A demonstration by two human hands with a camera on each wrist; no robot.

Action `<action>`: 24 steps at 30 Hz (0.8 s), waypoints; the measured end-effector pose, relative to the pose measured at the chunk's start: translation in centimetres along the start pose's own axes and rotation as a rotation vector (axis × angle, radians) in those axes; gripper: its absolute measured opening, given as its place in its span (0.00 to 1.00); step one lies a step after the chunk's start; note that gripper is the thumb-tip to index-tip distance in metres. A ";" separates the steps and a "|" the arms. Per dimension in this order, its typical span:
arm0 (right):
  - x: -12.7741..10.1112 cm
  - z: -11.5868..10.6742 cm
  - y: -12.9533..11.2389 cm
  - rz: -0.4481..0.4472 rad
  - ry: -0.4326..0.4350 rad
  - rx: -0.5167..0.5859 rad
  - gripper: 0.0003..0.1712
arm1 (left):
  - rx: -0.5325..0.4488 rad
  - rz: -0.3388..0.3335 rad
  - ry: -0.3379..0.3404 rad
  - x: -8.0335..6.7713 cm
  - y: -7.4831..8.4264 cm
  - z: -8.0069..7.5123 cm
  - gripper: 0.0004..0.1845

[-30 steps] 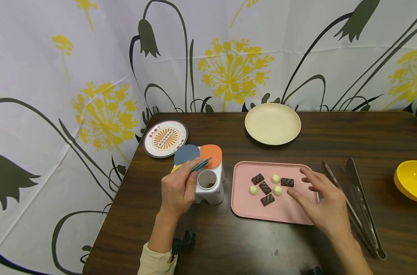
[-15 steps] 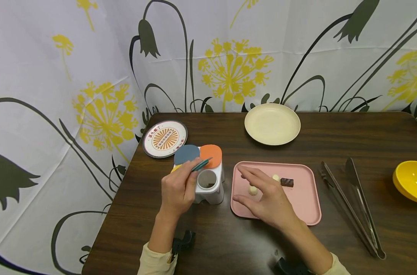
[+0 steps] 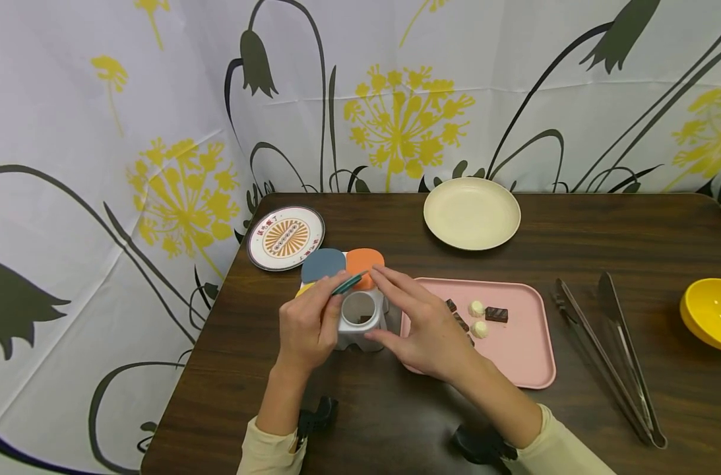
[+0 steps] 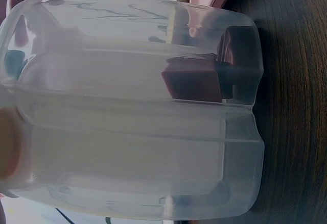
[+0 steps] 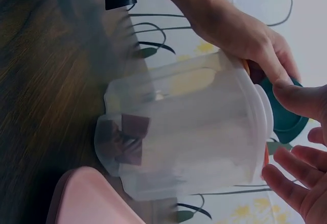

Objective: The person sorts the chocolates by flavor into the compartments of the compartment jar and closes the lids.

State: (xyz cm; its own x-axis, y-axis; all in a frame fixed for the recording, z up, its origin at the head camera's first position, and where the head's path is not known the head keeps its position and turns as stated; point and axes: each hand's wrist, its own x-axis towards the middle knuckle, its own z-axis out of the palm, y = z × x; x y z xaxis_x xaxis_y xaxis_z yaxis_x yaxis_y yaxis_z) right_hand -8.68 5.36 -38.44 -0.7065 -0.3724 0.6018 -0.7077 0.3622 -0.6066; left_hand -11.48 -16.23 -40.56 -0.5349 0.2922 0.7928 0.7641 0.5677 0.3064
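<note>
The left hand [image 3: 307,323] pinches the teal lid [image 3: 348,284], tipped up on edge beside the mouth of the container [image 3: 360,340]. The right hand [image 3: 428,323] is spread, thumb and fingers apart on either side of that uncovered mouth; whether they touch the rim, I cannot tell. At least two dark chocolates [image 4: 194,78] lie at the bottom of the uncovered compartment. The container's blue lid [image 3: 323,265], orange lid [image 3: 365,260] and yellow lid [image 3: 303,289] are down, the yellow mostly hidden.

Just right of the container is the pink tray [image 3: 526,363] with dark bars [image 3: 497,315] and white sweets [image 3: 479,329], some behind the right hand. Beyond the container, to its left, is a patterned plate [image 3: 285,237]; beyond it to the right, a cream plate [image 3: 471,212]. Well to its right are tongs [image 3: 620,326], then a yellow bowl [image 3: 713,313].
</note>
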 end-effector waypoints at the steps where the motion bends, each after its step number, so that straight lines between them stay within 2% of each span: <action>1: 0.1 0.1 0.0 0.000 -0.004 -0.004 0.49 | -0.004 -0.001 0.000 0.0 0.0 0.0 0.17; 8: 0.5 0.8 0.2 0.025 -0.046 -0.005 0.49 | -0.009 -0.006 0.004 -0.1 -0.1 0.0 0.17; 16: 0.6 0.9 0.2 0.004 -0.044 -0.050 0.48 | -0.023 -0.012 0.002 -0.2 -0.2 0.0 0.18; 24: 0.3 1.0 0.5 -0.010 -0.028 -0.028 0.48 | -0.052 -0.007 0.001 0.0 -0.1 0.0 0.17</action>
State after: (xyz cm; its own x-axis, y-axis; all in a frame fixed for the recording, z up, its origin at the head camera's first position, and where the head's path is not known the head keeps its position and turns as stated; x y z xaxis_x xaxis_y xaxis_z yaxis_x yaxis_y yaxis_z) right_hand -9.25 4.60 -39.07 -0.6995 -0.3995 0.5926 -0.7146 0.3819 -0.5861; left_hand -11.56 -16.28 -40.56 -0.5396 0.2874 0.7914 0.7781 0.5292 0.3384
